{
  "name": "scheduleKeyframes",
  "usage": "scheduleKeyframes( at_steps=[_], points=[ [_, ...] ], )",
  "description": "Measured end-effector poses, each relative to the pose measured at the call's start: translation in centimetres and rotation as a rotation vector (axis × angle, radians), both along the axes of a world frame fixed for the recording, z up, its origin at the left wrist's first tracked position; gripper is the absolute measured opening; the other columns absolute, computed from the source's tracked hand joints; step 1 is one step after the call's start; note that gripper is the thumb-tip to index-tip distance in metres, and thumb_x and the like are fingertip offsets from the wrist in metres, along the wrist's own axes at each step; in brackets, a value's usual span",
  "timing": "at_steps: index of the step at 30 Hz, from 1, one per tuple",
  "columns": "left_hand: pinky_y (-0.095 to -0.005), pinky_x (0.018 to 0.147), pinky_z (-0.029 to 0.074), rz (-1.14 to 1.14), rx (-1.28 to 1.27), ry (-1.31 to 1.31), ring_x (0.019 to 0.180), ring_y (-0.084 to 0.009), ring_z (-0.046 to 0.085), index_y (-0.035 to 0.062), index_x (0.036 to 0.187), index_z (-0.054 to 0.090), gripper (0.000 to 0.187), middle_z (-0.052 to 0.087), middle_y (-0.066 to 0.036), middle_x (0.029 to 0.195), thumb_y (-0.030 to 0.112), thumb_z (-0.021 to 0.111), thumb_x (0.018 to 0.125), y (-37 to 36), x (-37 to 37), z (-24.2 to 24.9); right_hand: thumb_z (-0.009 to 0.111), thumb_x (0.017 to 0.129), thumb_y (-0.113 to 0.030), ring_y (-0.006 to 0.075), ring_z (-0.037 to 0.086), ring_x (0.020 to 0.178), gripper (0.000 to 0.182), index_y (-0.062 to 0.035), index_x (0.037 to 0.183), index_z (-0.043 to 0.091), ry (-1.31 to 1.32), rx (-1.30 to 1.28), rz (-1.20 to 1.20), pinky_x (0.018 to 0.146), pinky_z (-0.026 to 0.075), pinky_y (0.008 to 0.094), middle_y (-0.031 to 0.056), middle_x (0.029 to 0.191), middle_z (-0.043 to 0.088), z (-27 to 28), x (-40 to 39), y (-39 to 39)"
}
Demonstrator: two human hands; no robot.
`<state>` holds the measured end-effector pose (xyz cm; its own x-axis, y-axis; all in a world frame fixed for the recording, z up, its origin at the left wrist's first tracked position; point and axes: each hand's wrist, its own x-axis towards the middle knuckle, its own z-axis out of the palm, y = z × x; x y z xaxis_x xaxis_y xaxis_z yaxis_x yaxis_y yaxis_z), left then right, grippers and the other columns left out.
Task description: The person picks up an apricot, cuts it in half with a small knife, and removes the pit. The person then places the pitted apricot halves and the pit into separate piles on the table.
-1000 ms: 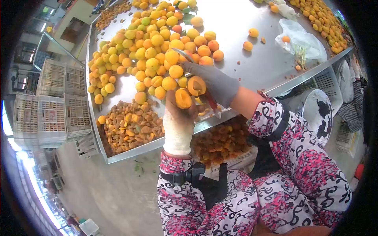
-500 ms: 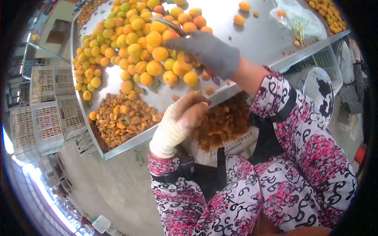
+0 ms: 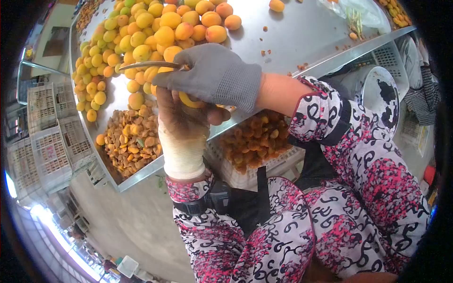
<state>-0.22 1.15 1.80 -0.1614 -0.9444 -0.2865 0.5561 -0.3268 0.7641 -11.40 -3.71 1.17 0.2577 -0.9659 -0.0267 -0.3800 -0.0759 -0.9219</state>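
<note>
My right hand [image 3: 212, 70], in a grey knit glove, is closed around a knife with a thin curved blade [image 3: 147, 64] pointing left. Just beneath it, my left hand [image 3: 177, 113], with a cream-coloured covering at the wrist, has its fingers wrapped round a yellow-orange apricot [image 3: 189, 100]. The two hands meet at this fruit, and the gloved one hides much of it. Behind them a heap of whole apricots [image 3: 170, 20] covers part of the metal table [image 3: 278, 47]. Brown apricot pits [image 3: 132, 141] are piled at the table's near left corner.
Below the table's raised front edge stands a white crate [image 3: 236, 177] filled with orange-brown apricot pieces [image 3: 255, 141]. A clear plastic bag [image 3: 368, 14] lies at the far right. Stacked crates [image 3: 52, 146] stand to the left, and a white basin [image 3: 380, 99] is at the right.
My left hand has moved left and up, and now holds an apricot. My right hand has come down to it with the knife, whose blade has turned to point left.
</note>
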Motion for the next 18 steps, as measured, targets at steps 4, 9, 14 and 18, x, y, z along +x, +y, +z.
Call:
scheduleKeyframes(
  at_steps=[4, 9, 14, 18],
  points=[
    [-0.0284, 0.056, 0.046, 0.003, -0.085, -0.140, 0.064, -0.0176, 0.054, 0.0036, 0.116, 0.045, 0.039, 0.053, -0.008, 0.093, 0.036, 0.038, 0.096, 0.6, 0.1, -1.0, 0.051, 0.078, -0.057, 0.0335, 0.063, 0.075, 0.056, -0.0037, 0.082, 0.066, 0.040, -0.010, 0.024, 0.071, 0.049, 0.0396, 0.0192, 0.074, 0.062, 0.3, -0.3, -0.1],
    [-0.0260, 0.056, 0.040, -0.052, 0.045, -0.128, 0.058, -0.0125, 0.044, -0.0037, 0.111, 0.049, 0.055, 0.048, -0.005, 0.071, 0.047, 0.040, 0.093, -0.4, 0.7, -1.2, 0.061, 0.077, -0.051, 0.0207, 0.064, 0.066, 0.049, -0.0033, 0.086, 0.066, -0.204, 0.057, -0.157, 0.065, 0.049, 0.0302, 0.0134, 0.070, 0.064, 0.7, -1.3, -1.4],
    [-0.0284, 0.061, 0.045, 0.008, 0.172, -0.052, 0.068, -0.0147, 0.050, -0.0041, 0.110, 0.052, 0.052, 0.053, -0.008, 0.082, 0.043, 0.041, 0.093, -0.1, -0.2, -1.1, 0.056, 0.088, -0.036, 0.0064, 0.036, 0.040, 0.033, -0.0097, 0.068, 0.054, -0.947, 0.314, -0.213, 0.039, 0.029, 0.0213, -0.0020, 0.054, 0.044, 2.7, -3.3, -2.1],
    [-0.0325, 0.064, 0.048, -0.036, 0.210, -0.002, 0.080, -0.0170, 0.053, -0.0010, 0.113, 0.048, 0.049, 0.055, -0.010, 0.098, 0.043, 0.041, 0.092, 0.2, -0.5, -1.6, 0.055, 0.089, -0.037, 0.0071, 0.037, 0.041, 0.033, -0.0098, 0.070, 0.053, -1.085, 0.297, -0.194, 0.040, 0.029, 0.0216, -0.0018, 0.054, 0.043, 2.8, -3.2, -2.3]
  ],
)
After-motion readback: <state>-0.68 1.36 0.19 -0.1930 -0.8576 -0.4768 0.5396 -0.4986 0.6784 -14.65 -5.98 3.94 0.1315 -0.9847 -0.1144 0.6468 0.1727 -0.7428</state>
